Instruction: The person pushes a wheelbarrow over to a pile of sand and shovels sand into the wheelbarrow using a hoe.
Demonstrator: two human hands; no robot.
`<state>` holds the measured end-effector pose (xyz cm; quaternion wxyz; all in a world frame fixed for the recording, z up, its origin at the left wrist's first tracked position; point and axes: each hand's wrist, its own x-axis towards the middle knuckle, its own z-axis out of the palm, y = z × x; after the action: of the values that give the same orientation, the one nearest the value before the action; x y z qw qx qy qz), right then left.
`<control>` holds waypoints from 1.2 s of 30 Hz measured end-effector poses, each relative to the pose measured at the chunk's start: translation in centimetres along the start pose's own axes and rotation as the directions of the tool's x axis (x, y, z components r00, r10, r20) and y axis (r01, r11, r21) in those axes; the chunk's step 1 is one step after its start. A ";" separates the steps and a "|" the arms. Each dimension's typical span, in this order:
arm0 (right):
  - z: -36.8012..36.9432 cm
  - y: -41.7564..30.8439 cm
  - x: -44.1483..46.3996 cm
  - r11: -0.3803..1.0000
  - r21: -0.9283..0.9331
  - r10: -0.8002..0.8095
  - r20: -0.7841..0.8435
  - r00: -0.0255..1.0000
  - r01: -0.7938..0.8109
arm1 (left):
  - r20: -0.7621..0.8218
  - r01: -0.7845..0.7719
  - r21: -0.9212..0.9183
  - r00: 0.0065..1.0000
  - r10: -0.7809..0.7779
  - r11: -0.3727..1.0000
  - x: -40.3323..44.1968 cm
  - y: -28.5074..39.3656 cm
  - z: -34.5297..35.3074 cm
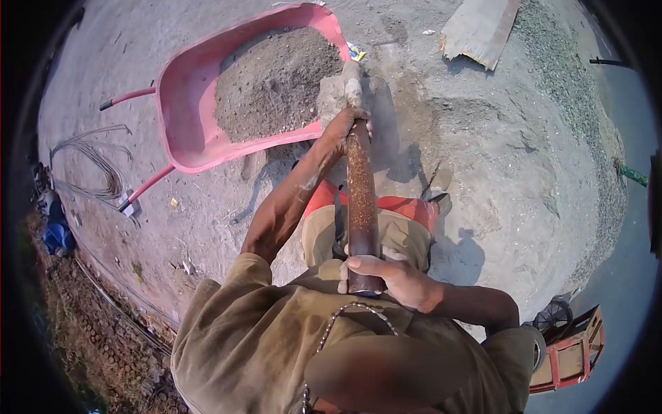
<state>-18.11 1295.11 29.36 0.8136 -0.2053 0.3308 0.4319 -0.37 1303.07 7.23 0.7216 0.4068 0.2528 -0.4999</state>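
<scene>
Both grips closed on a rusty pipe handle (361, 186): L hand (348, 129) wrapped round it well fwd, R hand (396, 277) round the butt, thumb on top, right by the khaki shirt (241, 331). Pipe runs straight out from torso; far end, crusted pale, sits just beside the pink wheelbarrow (185, 131), at the end opp. its hndls. Tool head blends w/ the grey ground (538, 207); poss. a shovel, can't tell for sure. Sandy soil (276, 86) heaped in the tray, mostly away from the hndl end.

Risks, my read: head or crusted end could clip the barrow rim if swung too near, & w/ the load off-centre the barrow might rock or tip. If the head snags, butt could jab the stomach b/c it's so close. Dusty palms on worn pipe = poss. slip or twist, esp. if weight's uneven. Loose footing on the powdery ground could cost balance. Wire coil (96, 165) by the barrow hndls = trip risk if anyone steps round there; corrugated sheet (479, 31) is well apart, ragged edge could cut.
</scene>
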 end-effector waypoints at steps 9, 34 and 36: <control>-14.9 3.6 14.2 0.806 -0.588 -0.146 -0.087 0.985 0.067 | -0.354 -0.310 0.338 0.833 0.425 0.889 -0.3 5.3 -7.6; -35.3 -6.4 15.8 0.491 -0.825 -0.871 -0.463 0.163 0.280 | 0.266 -0.280 0.366 0.945 0.189 0.887 28.5 -7.4 15.6; -41.3 -4.6 16.5 0.614 -0.732 -0.790 -0.568 0.232 0.297 | 0.149 -0.157 0.496 0.984 0.094 0.854 34.5 -14.4 14.8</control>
<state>-22.38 1276.39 -10.98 0.5477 -0.6899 0.4733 0.0040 -1.52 1270.42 -16.23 0.6346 0.5666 0.0425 -0.5238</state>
